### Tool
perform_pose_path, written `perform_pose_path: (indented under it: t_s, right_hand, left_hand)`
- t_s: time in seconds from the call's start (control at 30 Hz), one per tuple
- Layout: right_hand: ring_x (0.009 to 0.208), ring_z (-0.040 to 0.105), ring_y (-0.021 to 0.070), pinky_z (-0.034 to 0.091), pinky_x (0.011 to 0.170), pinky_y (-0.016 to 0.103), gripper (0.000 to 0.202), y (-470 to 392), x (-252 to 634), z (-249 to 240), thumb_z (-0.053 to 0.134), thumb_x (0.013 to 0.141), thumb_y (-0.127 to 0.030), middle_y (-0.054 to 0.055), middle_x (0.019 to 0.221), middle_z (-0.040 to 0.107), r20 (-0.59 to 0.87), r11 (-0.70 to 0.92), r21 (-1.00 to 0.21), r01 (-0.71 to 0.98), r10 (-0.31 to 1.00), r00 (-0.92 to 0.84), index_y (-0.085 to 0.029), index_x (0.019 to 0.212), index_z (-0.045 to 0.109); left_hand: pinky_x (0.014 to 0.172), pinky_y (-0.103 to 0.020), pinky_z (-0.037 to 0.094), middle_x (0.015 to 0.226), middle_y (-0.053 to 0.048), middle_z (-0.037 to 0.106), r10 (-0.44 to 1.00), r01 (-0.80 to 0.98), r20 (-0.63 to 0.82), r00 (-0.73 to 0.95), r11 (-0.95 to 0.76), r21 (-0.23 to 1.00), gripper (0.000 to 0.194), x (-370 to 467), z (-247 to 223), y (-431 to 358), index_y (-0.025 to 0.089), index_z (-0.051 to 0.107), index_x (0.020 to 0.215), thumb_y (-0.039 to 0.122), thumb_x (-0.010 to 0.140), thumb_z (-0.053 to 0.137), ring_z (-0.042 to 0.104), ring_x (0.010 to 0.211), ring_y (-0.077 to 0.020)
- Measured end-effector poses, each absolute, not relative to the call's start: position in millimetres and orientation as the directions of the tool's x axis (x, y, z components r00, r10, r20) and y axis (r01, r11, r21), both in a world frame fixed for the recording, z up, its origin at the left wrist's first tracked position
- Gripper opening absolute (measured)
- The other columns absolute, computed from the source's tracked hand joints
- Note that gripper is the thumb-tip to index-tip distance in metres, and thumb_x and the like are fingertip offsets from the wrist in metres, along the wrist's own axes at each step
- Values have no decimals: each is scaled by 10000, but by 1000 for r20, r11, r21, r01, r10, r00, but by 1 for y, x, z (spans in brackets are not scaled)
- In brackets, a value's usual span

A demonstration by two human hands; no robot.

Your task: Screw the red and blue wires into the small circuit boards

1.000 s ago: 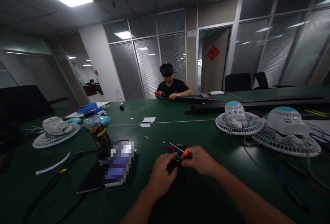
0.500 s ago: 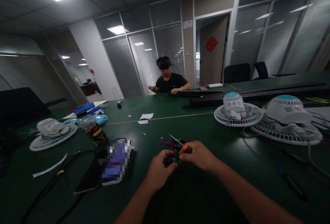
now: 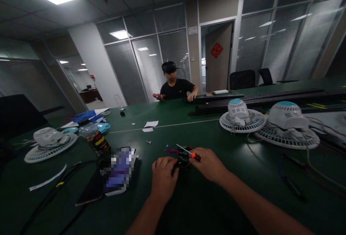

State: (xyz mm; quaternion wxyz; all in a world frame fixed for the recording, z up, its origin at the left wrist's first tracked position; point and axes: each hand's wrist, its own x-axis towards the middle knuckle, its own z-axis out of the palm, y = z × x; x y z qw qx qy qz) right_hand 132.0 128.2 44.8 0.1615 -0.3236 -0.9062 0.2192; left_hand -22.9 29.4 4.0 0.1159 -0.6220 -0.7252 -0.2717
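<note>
A small bundle of circuit boards with red and blue wires (image 3: 184, 153) lies on the green table between my hands. My right hand (image 3: 208, 163) is closed around a screwdriver (image 3: 193, 154) with an orange and black handle, its thin shaft pointing up and left over the wires. At the left edge of the bundle is my left hand (image 3: 164, 177), palm down with bent fingers. Its thumb and fingertips are beside a dark part of the bundle, and whether they grip it is too small to tell.
White fan housings (image 3: 242, 119) sit at the right, another (image 3: 51, 143) at the left. A bottle (image 3: 97, 142), a phone (image 3: 92, 184) and black cables are left of my hands. Across the green table (image 3: 135, 206), a person (image 3: 175, 88) sits beside long black strips (image 3: 259, 100).
My left hand has turned palm down and spread lower beside the bundle. My right hand still has the screwdriver, slightly shifted. The view has tilted a little, and the person's hand has moved right.
</note>
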Motion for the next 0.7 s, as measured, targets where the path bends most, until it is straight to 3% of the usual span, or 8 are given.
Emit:
perform_pose_path:
  t_s: [0.2,0.3,0.4,0.6,0.7]
  right_hand:
    - [603,569,158,391,560,267,195,151,237,69,484,814,-310,19,663,633,127,530,-413,741,839,-529,-193,736,619]
    - [554,562,165,354,523,263,216,159,297,73,471,787,-304,36,613,634,88,375,-362,853,925,-370,-192,649,595]
    - [501,557,168,335,488,263,284,158,336,67,441,781,-297,43,548,620,35,221,-324,920,974,-222,-201,537,552]
    - [535,587,209,330,479,274,282,152,348,40,539,703,-427,62,567,621,-45,146,-339,929,984,-171,-207,529,565]
    - [505,562,216,314,467,286,251,151,341,41,598,652,-361,66,512,591,-75,150,-388,909,978,-194,-206,467,530]
  left_hand:
    - [790,-389,371,975,-64,616,814,978,581,-4,-119,173,216,-4,15,18,200,606,982,170,795,503,520,913,-220]
    - [711,-345,400,890,-63,619,841,934,511,177,-307,182,187,15,16,9,188,615,922,160,815,463,535,818,-197]
    - [685,-331,421,854,-46,613,848,872,415,329,-442,211,223,35,14,0,200,592,989,158,800,480,537,764,-183]
    - [690,-345,442,919,-70,591,869,886,424,253,-384,259,268,47,9,-6,200,584,1023,146,776,495,535,805,-204]
    - [688,-339,445,904,-71,593,883,878,426,199,-354,322,263,44,9,-8,204,599,1005,143,772,494,535,803,-204]
